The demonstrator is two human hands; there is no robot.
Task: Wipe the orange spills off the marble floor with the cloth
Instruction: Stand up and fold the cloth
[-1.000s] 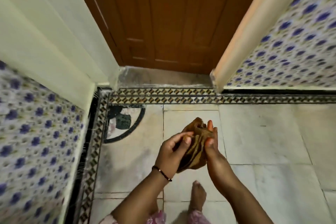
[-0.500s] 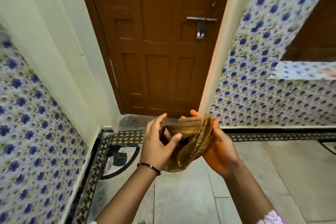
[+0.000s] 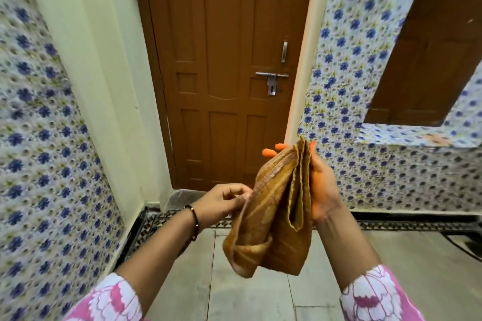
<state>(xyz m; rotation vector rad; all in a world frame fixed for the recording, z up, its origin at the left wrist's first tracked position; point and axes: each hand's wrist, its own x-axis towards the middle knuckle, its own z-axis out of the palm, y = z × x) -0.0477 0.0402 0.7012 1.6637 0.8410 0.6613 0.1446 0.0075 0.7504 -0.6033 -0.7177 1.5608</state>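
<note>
A brownish-orange cloth [image 3: 273, 214], folded in layers, hangs upright at chest height in front of me. My right hand [image 3: 322, 185] holds it from the right side, palm against the folds, with orange stain on the fingertips and palm. My left hand [image 3: 224, 202] pinches the cloth's left edge with its fingertips. A black bead bracelet circles the left wrist. The pale marble floor [image 3: 250, 292] shows below my arms; no orange spill is visible on the part in view.
A shut brown wooden door [image 3: 224, 73] with a metal latch [image 3: 271, 81] stands straight ahead. Blue-flowered tiled walls [image 3: 47, 151] close in left and right. A patterned border strip [image 3: 407, 225] runs along the floor's edge. A dark cable [image 3: 464, 247] lies at right.
The view has tilted up from the floor to the door. Both hands have raised the cloth and spread it from a bunched wad into taller, flatter folds.
</note>
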